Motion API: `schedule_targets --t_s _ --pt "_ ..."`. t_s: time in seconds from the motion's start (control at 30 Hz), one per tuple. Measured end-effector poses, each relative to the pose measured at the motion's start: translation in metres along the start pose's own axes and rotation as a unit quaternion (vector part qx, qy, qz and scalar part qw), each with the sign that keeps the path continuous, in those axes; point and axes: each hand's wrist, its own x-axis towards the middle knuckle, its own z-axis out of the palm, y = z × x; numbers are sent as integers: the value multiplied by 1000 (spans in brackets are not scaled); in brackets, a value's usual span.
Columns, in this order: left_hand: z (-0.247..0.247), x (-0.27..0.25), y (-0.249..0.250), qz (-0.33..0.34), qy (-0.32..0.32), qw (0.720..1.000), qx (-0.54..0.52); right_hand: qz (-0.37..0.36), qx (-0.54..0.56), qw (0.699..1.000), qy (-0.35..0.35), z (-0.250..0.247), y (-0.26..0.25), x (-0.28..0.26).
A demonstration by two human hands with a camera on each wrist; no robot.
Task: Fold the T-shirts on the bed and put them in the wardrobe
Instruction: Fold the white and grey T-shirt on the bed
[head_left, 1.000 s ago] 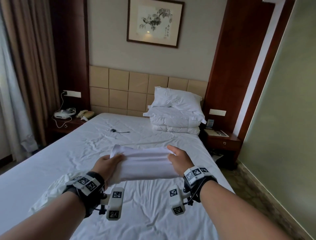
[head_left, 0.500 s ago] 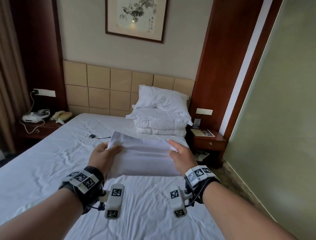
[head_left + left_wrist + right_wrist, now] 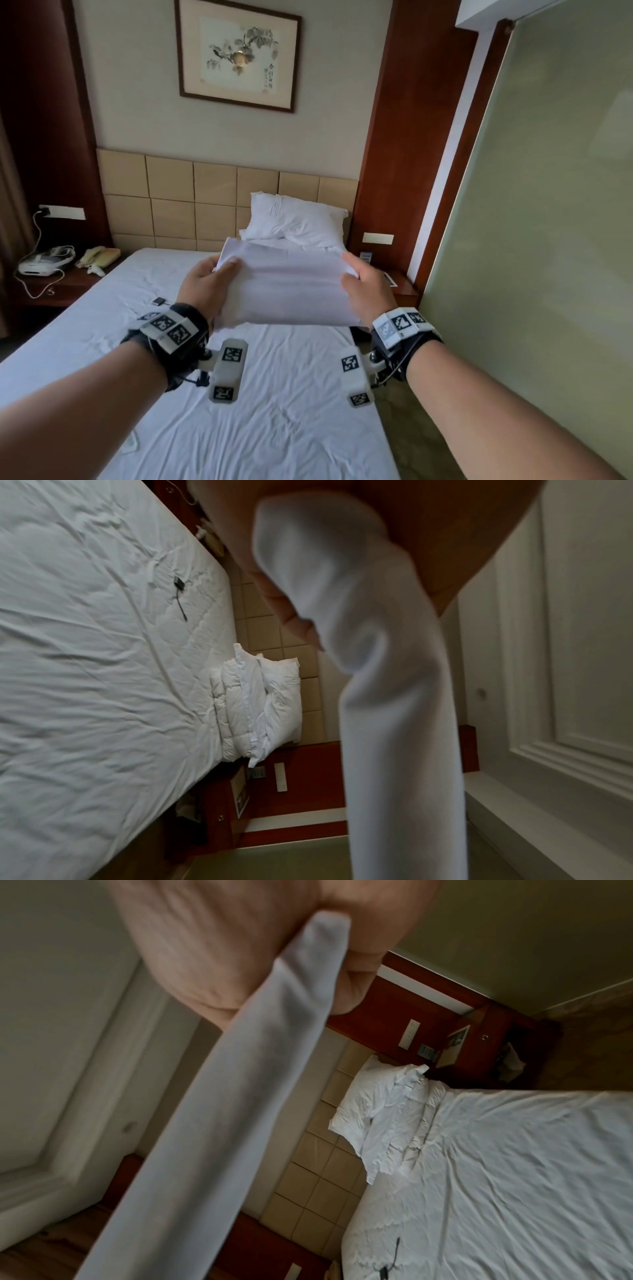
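A folded white T-shirt point(image 3: 287, 287) is held flat in the air above the bed point(image 3: 274, 394), between both hands. My left hand point(image 3: 205, 287) grips its left edge, thumb on top and fingers under it. My right hand point(image 3: 366, 291) grips the right edge the same way. In the left wrist view the T-shirt point(image 3: 394, 723) shows edge-on, pinched by my thumb and fingers. The right wrist view shows the T-shirt point(image 3: 222, 1096) edge-on as well, clamped between thumb and palm. No wardrobe is in view.
Stacked white pillows point(image 3: 298, 219) lie at the headboard. A small black device with a cable point(image 3: 158, 301) lies on the sheet. Nightstands stand either side: the left one point(image 3: 51, 284) carries a phone, the right one point(image 3: 400, 287) papers. A green wall point(image 3: 531, 240) is close on the right.
Both hands have lifted the folded T-shirt higher off the bed, and my view has turned right, toward the green wall. The crumpled white cloth at the bed's left has left the view.
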Motion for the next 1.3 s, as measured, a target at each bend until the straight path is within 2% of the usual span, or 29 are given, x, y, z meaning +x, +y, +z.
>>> schedule_targets --t_s 0.2,0.43,0.67,0.9,1.03,1.3 --pt "75 -20 47 19 -19 999 -18 -24 -14 999 25 -87 -17 6" --pt "177 -31 40 12 -85 996 -25 0 -51 994 100 -182 7 -1" --pt "281 -37 26 -7 -196 980 -39 53 -102 978 176 -275 23 -32" --pt "366 -61 26 -11 -301 952 -52 82 -150 949 264 -345 16 -79" --pt "416 -85 26 -38 -358 930 -70 93 -160 932 312 -387 16 -110" --pt "529 -174 12 -40 -429 900 -62 137 -195 894 379 -487 41 -193"
